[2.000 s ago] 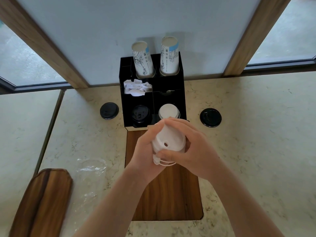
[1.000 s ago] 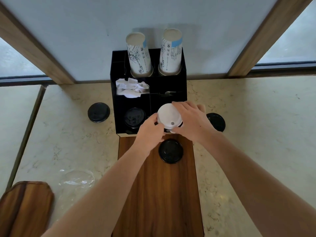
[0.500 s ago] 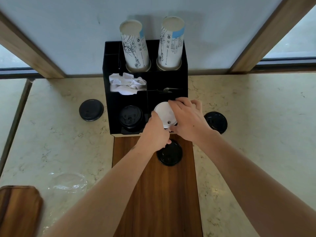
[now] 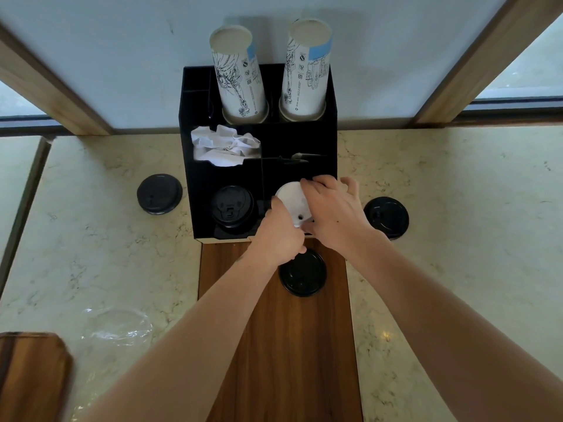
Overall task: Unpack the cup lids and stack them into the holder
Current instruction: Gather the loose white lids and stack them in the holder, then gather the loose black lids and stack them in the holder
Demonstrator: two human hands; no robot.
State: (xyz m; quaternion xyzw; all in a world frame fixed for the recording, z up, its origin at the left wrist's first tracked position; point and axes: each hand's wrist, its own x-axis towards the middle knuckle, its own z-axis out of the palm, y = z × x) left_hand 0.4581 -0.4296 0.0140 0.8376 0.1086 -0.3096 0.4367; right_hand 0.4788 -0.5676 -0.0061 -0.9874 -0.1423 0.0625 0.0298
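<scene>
Head view: 2 bare hands meet at the centre of the frame over the black holder (image 4: pixel 195 147). The left hand (image 4: pixel 278 236) and the right hand (image 4: pixel 333 213) both grasp 1 stack of white cup lids (image 4: pixel 293 205), which sits in the holder's front right compartment; only the top lid shows, so the number in the stack cannot be told. The front left compartment holds 1 stack of black lids (image 4: pixel 232 207).

3 single black lids lie loose: 1 on the counter left of the holder (image 4: pixel 159 194), 1 on the counter right of the holder (image 4: pixel 387 217), and 1 on the wooden inlay (image 4: pixel 303 274) just below the hands. 2 stacks of printed paper cups (image 4: pixel 239 77) (image 4: pixel 306 71) stand upside down in the 2 rear compartments. 1 crumpled bunch of white napkins (image 4: pixel 224 144) fills the middle left compartment. 1 clear plastic wrapper (image 4: pixel 117 327) lies at the lower left on the counter.

The surface is a cream marble-look counter (image 4: pixel 457 208) with 1 dark wooden inlay (image 4: pixel 292 345) running down the centre, and 1 wooden board (image 4: pixel 30 379) at the lower left corner. Behind stands a pale wall panel framed by 2 slanting wooden posts, with windows at the upper left and upper right.
</scene>
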